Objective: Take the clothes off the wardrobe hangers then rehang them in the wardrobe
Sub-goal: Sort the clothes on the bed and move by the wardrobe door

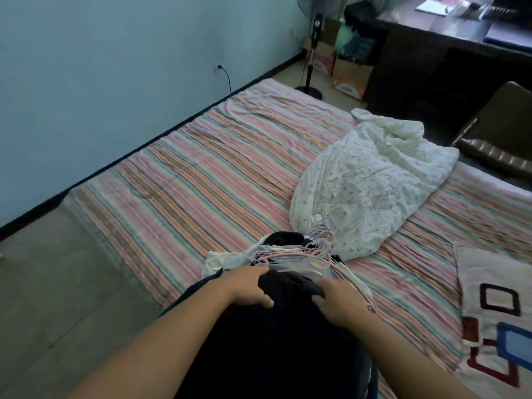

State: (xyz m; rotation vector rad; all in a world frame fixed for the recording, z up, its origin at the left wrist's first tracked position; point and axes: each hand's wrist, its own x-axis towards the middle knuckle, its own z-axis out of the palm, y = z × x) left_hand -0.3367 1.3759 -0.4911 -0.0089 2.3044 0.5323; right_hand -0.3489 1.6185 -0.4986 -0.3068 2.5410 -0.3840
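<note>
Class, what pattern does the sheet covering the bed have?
The sheet has narrow stripes in pink, orange, green and white, seen best in the head view.

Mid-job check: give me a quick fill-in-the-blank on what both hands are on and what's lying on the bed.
1. Both the left hand and the right hand have a grip on a ____ garment.
2. The hangers lie bunched on the ____ bedsheet.
3. Beyond the hangers lies a white ____ quilt.

Missing words: black; striped; floral
</note>
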